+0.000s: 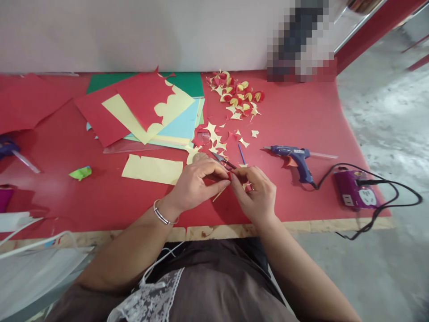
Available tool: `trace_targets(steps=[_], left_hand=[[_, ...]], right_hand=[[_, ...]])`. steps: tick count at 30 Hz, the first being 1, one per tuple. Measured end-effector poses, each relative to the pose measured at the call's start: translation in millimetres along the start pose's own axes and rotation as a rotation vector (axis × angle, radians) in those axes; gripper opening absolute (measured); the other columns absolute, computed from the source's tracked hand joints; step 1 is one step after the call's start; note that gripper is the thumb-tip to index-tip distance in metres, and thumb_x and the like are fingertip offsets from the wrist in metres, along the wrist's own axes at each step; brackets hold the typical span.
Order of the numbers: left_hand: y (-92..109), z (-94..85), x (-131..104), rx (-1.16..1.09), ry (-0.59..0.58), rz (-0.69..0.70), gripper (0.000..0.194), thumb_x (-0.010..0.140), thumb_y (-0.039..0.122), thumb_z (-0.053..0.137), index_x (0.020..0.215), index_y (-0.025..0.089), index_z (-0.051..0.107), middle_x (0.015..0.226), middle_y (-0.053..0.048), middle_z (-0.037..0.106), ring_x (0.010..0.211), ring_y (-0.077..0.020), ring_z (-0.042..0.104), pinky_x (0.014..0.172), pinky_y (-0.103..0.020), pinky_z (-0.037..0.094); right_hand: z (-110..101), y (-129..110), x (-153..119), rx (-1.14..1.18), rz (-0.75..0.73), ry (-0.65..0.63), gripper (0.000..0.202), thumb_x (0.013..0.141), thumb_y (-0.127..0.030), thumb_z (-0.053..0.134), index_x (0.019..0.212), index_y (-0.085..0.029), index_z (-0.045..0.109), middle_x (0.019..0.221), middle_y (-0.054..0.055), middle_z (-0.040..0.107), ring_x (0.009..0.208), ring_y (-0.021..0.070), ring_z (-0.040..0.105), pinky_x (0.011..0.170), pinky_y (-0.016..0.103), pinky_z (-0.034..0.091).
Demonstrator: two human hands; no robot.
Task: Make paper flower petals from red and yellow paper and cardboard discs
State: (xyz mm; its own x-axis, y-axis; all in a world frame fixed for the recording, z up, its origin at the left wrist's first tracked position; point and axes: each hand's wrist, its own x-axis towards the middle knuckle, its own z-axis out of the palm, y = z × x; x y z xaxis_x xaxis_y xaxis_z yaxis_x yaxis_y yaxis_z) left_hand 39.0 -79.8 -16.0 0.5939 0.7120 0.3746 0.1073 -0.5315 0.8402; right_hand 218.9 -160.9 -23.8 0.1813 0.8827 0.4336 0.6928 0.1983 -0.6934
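Red table (311, 120) spans the frame, paper sheets (137, 105) upper left. Left hand (200, 182) and right hand (256, 191) meet at centre, fingertips of both pinching one small thing. Glue gun (296, 158) right of centre; scissors (219, 157) just above the hands, handles partly hidden. Pinched thing: red piece (229, 176) — probably paper, so light, limp, easily creased; best held gently by its edges. Fingers cover most of it — can't make out its shape.
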Motion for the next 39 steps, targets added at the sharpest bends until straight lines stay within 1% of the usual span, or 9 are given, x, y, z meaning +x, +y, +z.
trace_targets(steps=[8,13,17,20,24,27,31,34,39], left_hand=[[1.5,-3.6,-1.8,0.028,-0.036,0.001,0.008,0.093,0.023,0.081,0.092,0.021,0.074,0.092,-0.006,0.081,0.09,-0.0214,0.067,0.086,-0.039,0.056],[5.3,-3.8,-1.3,0.06,-0.082,-0.009,0.011,0.091,0.022,0.082,0.094,0.021,0.072,0.092,-0.005,0.078,0.092,-0.0217,0.066,0.086,-0.039,0.059],[8.2,0.4,-3.2,-0.034,-0.077,-0.046,0.014,0.089,0.015,0.079,0.098,0.021,0.07,0.091,-0.005,0.074,0.091,-0.0191,0.069,0.083,-0.033,0.064],[8.7,3.7,-5.0,-0.161,-0.055,-0.115,0.017,0.089,0.017,0.081,0.1,0.02,0.069,0.094,-0.004,0.073,0.089,-0.0157,0.073,0.083,-0.029,0.066],[5.1,5.9,-4.3,-0.387,-0.032,-0.265,0.023,0.087,0.024,0.085,0.101,0.019,0.067,0.098,-0.005,0.074,0.092,-0.0162,0.076,0.085,-0.029,0.066],[0.3,6.3,-1.4,-0.539,0.001,-0.323,0.023,0.088,0.026,0.085,0.098,0.018,0.067,0.096,-0.003,0.073,0.09,-0.0149,0.075,0.085,-0.028,0.064],[-4.8,7.0,2.0,-0.626,0.067,-0.387,0.018,0.087,0.027,0.084,0.093,0.018,0.07,0.09,-0.001,0.071,0.085,-0.0134,0.072,0.085,-0.028,0.062],[-6.7,7.7,3.7,-0.71,0.13,-0.469,0.016,0.086,0.027,0.082,0.09,0.017,0.069,0.086,0.0,0.071,0.083,-0.0146,0.073,0.083,-0.03,0.063],[-7.3,6.1,6.9,-0.783,0.212,-0.596,0.018,0.083,0.025,0.081,0.089,0.018,0.066,0.087,-0.001,0.075,0.083,-0.015,0.077,0.084,-0.031,0.065]], right_hand=[[-1.6,-3.1,0.2,0.095,0.138,-0.046,0.019,0.098,-0.029,0.064,0.08,-0.023,0.063,0.072,-0.001,0.065,0.065,0.0147,0.058,0.065,0.029,0.047],[-2.7,-3.6,-0.1,0.123,0.163,-0.048,0.019,0.096,-0.03,0.064,0.078,-0.023,0.062,0.071,-0.001,0.065,0.064,0.0141,0.058,0.064,0.028,0.046],[-5.1,-4.1,0.4,0.134,0.155,-0.04,0.018,0.095,-0.029,0.064,0.078,-0.023,0.062,0.071,-0.001,0.066,0.063,0.014,0.057,0.063,0.027,0.046],[-7.9,-4.5,2.0,0.116,0.15,-0.058,0.022,0.096,-0.032,0.065,0.076,-0.023,0.06,0.07,-0.001,0.064,0.063,0.0139,0.056,0.061,0.027,0.045],[-10.7,-4.4,5.9,0.121,0.151,-0.078,0.029,0.098,-0.038,0.068,0.075,-0.023,0.059,0.067,-0.003,0.058,0.06,0.0127,0.052,0.059,0.026,0.041],[-11.3,-2.6,10.0,0.122,0.166,-0.117,0.033,0.098,-0.045,0.07,0.077,-0.023,0.06,0.066,-0.003,0.058,0.06,0.0126,0.051,0.059,0.026,0.041],[-10.9,2.9,17.3,0.136,0.156,-0.177,0.034,0.097,-0.049,0.074,0.079,-0.023,0.062,0.067,-0.003,0.059,0.059,0.012,0.049,0.058,0.027,0.04],[-10.6,7.6,23.4,0.137,0.141,-0.224,0.032,0.096,-0.049,0.075,0.083,-0.022,0.064,0.07,-0.003,0.061,0.06,0.0118,0.049,0.058,0.028,0.04],[-9.6,12.3,33.1,0.134,0.094,-0.28,0.03,0.097,-0.05,0.073,0.088,-0.022,0.067,0.076,0.0,0.067,0.063,0.0133,0.052,0.06,0.029,0.042]])
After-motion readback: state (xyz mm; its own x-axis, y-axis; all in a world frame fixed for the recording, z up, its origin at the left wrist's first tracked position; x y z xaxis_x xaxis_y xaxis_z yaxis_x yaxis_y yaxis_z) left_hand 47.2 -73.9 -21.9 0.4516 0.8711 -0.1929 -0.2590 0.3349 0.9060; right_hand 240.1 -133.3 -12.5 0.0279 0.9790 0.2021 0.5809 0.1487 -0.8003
